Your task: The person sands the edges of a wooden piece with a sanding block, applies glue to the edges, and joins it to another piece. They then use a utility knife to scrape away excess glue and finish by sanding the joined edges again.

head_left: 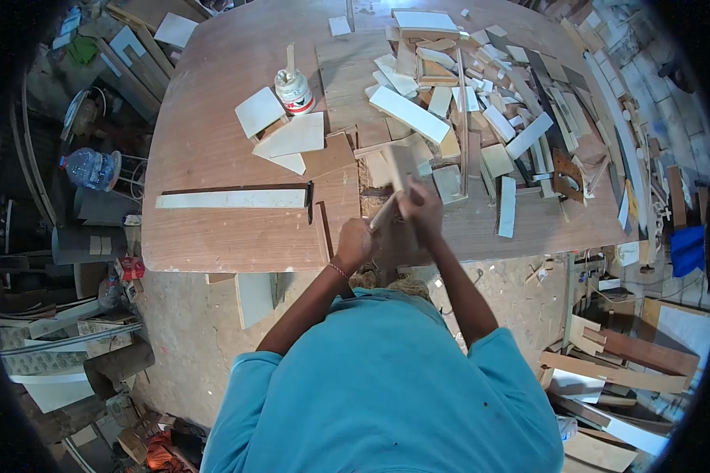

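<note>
Near the front edge of the workbench (237, 244), my left hand (354, 241) is closed around a narrow wooden strip (383, 212) that points up and to the right. My right hand (423, 208) grips a pale flat wooden piece (401, 164), its far end raised over the scraps. The lower end of that piece comes close to the strip, and the right hand is slightly blurred. Wood shavings (368, 203) lie on the bench beneath and beside the hands.
A try square (233, 198) lies at the left. Behind it, a white glue tub (294, 92) with a stick in it stands beside flat board pieces (292, 135). Offcuts (410, 114) cover the right half, with a handsaw (567, 175) among them.
</note>
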The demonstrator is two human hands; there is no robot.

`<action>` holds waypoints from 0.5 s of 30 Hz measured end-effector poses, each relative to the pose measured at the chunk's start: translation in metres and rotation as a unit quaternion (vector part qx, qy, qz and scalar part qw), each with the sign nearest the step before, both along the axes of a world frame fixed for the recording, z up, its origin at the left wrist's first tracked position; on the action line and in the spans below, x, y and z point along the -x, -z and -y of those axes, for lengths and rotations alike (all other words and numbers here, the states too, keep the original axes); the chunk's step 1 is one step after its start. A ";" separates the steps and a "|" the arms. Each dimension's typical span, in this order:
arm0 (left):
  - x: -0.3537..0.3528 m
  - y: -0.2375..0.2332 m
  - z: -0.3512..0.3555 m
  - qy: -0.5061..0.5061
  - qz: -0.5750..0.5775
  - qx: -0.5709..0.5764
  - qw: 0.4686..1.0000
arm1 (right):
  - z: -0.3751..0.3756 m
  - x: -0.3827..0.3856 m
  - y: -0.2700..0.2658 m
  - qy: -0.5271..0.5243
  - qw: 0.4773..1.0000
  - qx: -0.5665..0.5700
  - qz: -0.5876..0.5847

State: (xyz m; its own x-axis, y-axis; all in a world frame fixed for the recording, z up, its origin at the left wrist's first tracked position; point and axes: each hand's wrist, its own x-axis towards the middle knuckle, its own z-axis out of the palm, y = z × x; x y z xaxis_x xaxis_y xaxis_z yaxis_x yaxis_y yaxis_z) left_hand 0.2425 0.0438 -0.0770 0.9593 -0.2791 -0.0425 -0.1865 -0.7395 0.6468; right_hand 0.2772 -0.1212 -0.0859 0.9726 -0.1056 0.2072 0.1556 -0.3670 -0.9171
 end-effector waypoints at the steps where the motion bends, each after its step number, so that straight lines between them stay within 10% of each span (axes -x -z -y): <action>1: -0.002 -0.002 0.003 -0.001 0.033 -0.009 0.999 | 0.002 -0.005 -0.006 0.036 0.990 -0.090 -0.106; 8: 0.000 -0.010 -0.002 0.053 0.042 -0.024 0.997 | -0.031 0.042 -0.035 -0.021 0.990 0.120 0.076; 12: 0.018 0.001 -0.007 -0.013 0.019 0.063 0.998 | 0.002 -0.004 0.011 0.051 0.989 -0.096 -0.099; 15: 0.015 0.001 -0.002 -0.011 0.031 0.081 0.996 | -0.010 0.012 0.010 0.051 0.996 -0.053 -0.049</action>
State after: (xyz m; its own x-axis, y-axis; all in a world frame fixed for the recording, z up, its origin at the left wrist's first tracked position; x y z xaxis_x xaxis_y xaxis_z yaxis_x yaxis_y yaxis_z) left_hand 0.2274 0.0463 -0.0776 0.9645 -0.2572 0.0602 -0.2148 -0.6312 0.7452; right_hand 0.2654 -0.1112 -0.0955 0.9707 -0.2208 0.0947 0.0308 -0.2768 -0.9604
